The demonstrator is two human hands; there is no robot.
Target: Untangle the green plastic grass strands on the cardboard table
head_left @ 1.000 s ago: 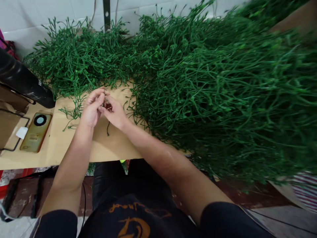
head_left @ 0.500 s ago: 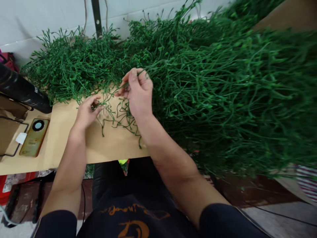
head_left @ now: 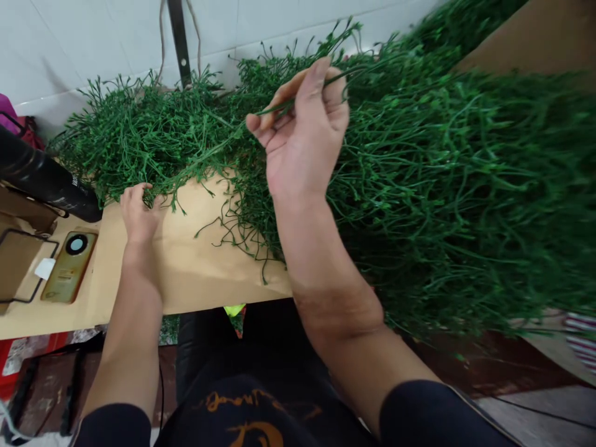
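Green artificial stems cover much of the table, with a large pile (head_left: pixel 442 186) on the right and a smaller heap (head_left: pixel 139 130) at the back left. My right hand (head_left: pixel 307 124), raised over the middle, pinches a thin green stem between thumb and fingers. Its sprigs trail down to the left. Near the front of the smaller heap, my left hand (head_left: pixel 139 211) rests with fingers curled and apart, close to sprigs; no stem is clearly gripped in it. Loose stems (head_left: pixel 246 236) lie on the brown board (head_left: pixel 195 273) between my arms.
A black bottle (head_left: pixel 51 177) lies at the left, with a gold phone (head_left: pixel 69 267) and a black wire frame (head_left: pixel 30 292) in front of it. Cardboard (head_left: pixel 535 37) leans at the back right. A metal post (head_left: pixel 179 43) stands against the tiled wall.
My right hand has moved up and to the right with the stem. My left hand has shifted left, away from it, and the sprigs between them are stretched toward the back heap.
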